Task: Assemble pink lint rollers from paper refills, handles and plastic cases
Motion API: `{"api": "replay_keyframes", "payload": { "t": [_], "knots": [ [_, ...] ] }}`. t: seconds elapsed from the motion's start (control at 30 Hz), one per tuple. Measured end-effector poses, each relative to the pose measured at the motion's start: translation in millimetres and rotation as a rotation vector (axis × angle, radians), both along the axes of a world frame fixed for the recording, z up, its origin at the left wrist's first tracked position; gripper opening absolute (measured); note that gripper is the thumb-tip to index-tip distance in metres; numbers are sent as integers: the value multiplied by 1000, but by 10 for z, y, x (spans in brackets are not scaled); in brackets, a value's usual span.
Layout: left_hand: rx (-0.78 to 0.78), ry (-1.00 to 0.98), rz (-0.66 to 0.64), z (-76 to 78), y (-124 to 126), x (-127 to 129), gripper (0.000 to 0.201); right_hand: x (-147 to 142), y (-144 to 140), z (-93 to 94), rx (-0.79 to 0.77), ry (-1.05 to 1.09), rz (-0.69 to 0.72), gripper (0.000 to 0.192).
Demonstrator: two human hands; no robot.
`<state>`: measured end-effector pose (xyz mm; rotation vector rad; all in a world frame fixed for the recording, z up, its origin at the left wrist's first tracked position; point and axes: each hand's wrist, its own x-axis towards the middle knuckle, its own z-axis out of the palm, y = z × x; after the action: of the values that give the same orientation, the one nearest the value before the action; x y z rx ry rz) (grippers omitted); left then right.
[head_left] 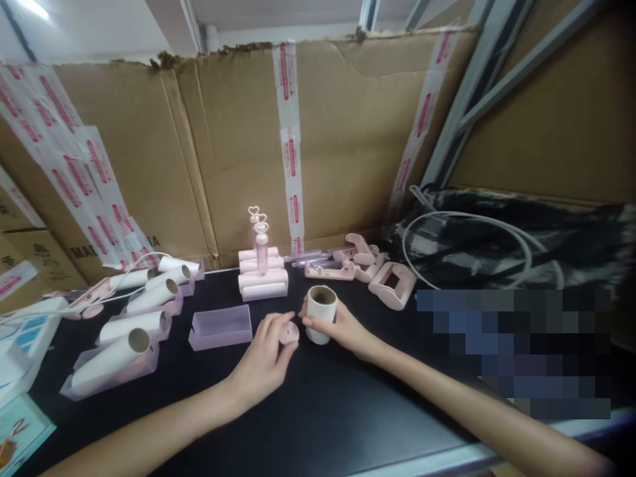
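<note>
Nearest, two bare forearms reaching in over the black tabletop [318,411]. Left hand [263,361] resting on the surface, fingers [271,328] curled and pinching a small pink cap [289,332] that lies flat just left of the roll. Right hand [342,328] wrapped around a short white roll [321,313] standing upright on the tabletop at centre, fingers pressed on its side (cardboard core open at the top). Just beside the left hand, a clear pink tray [220,327] lying open and bare. Farther left, a row of long white rolls [132,324] lying in similar pink trays, angled toward the back. At the left edge, printed packets [20,424] partly cut off by the frame. Behind the hands, a pink stack [262,278] of rollers with heart-topped handles [257,222] standing upright. To its right, loose pink frames [377,268] scattered near one another. Beyond those, a dark bag [521,232] with a white cord [472,228] looped over it. At the back, taped cardboard boxes [322,132] forming a wall.
</note>
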<state>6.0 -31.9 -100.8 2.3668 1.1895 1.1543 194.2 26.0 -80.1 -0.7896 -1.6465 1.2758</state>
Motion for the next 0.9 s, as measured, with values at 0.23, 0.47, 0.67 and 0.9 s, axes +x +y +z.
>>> {"api": "replay_keyframes", "payload": {
  "t": [0.23, 0.47, 0.67, 0.9],
  "knots": [
    [-180, -438, -100, 858, -11, 43, 28, -171, -282, 19, 40, -87, 295, 24],
    [-182, 75, -242, 1038, -101, 75, 26, -192, -390, 58, 43, -53, 298, 22],
    [-259, -2, -276, 955, 16, 39, 23, -157, -375, 55, -7, -81, 351, 18],
    [-314, 62, -345, 1047, -102, 38, 29, -163, -350, 38, 50, -34, 363, 24]
  ]
}}
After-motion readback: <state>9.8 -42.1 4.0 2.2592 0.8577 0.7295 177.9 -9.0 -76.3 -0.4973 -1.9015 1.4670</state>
